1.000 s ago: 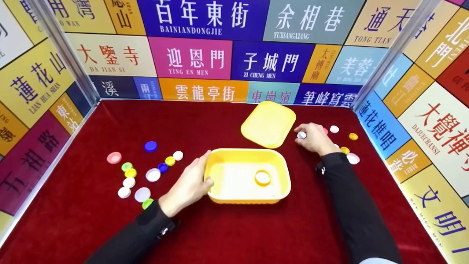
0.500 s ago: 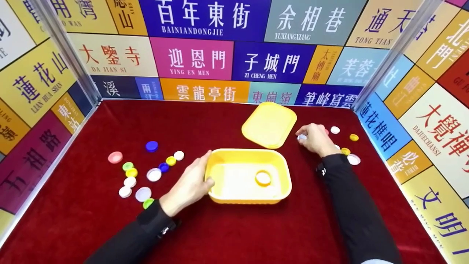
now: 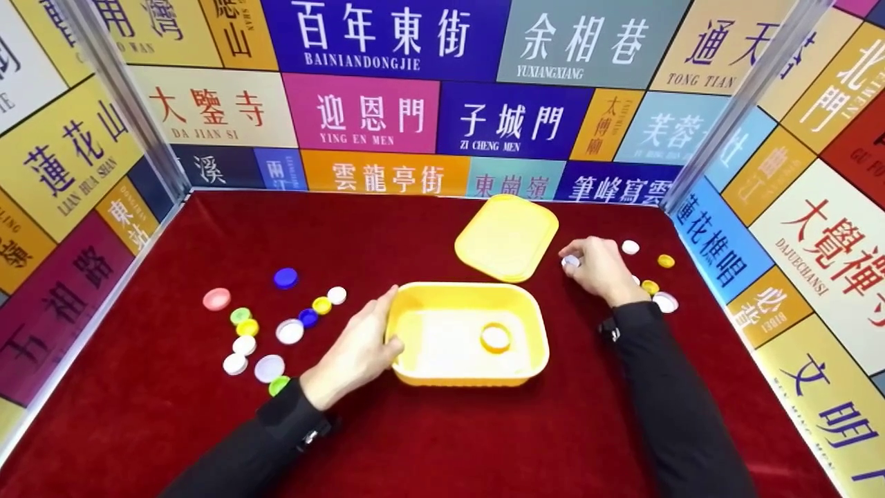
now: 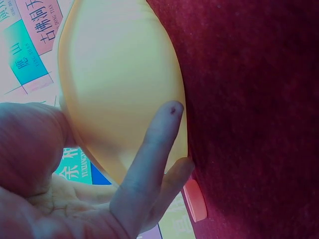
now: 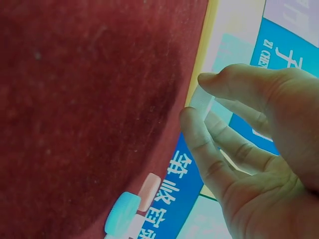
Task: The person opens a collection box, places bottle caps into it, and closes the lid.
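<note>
My left hand (image 3: 359,346) grips the left end of an open yellow plastic box (image 3: 467,370), its thumb over the rim. In the left wrist view, fingers (image 4: 149,154) lie along the box's outer wall. Inside the box lies a yellow bottle cap (image 3: 484,339) with a pale middle. To the right of the yellow lid (image 3: 508,238), my right hand (image 3: 601,270) pinches a white bottle cap (image 3: 570,261) between thumb and forefinger. The right wrist view shows this white cap (image 5: 201,101) held edge-on, close to the cloth; whether it touches the cloth I cannot tell.
Several bottle caps lie left of the box, among them a blue one (image 3: 285,278) and a pink one (image 3: 216,299). More caps, including a yellow one (image 3: 666,261), lie right of my right hand. Printed panels (image 3: 359,111) wall in the red cloth (image 3: 442,443).
My right hand has shifted slightly and now hides the pink-red cap that showed behind it. The white cap stays at its fingertips. My left hand and the box keep their place.
</note>
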### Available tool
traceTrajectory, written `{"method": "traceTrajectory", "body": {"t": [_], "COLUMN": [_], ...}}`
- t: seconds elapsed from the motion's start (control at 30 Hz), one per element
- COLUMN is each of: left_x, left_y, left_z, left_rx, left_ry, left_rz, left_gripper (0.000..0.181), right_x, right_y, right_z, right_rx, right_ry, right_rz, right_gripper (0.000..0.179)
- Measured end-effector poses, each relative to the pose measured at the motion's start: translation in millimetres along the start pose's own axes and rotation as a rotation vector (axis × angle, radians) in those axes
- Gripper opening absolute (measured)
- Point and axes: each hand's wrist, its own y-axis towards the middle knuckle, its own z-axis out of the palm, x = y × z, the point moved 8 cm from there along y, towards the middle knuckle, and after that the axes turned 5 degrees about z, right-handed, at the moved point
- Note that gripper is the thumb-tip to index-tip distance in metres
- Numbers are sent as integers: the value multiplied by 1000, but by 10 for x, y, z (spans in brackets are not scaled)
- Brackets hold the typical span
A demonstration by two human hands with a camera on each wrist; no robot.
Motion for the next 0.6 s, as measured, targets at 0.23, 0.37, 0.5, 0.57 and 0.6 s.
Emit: {"method": "traceTrajectory", "body": {"t": [0.23, 0.37, 0.5, 0.57, 0.6], "left_x": [-2, -21, -37, -41, -44], "left_y": [-15, -21, -21, -16, -11], "left_z": [6, 3, -10, -16, -17], "left_rx": [0, -15, -31, -36, -38], "left_ry": [9, 19, 25, 26, 26], "left_rz": [3, 26, 46, 53, 58], "left_gripper": [85, 84, 83, 83, 82], "right_x": [188, 371, 588, 693, 743], "right_y": [-151, -276, -396, -457, -490], "right_z": [-94, -155, -217, -241, -252], "right_rx": [-69, -100, -131, -141, -143], "right_ry": [4, 10, 13, 13, 17], "right_rz": [-60, -97, -154, -184, -199], "right_gripper": [27, 25, 22, 22, 22]}}
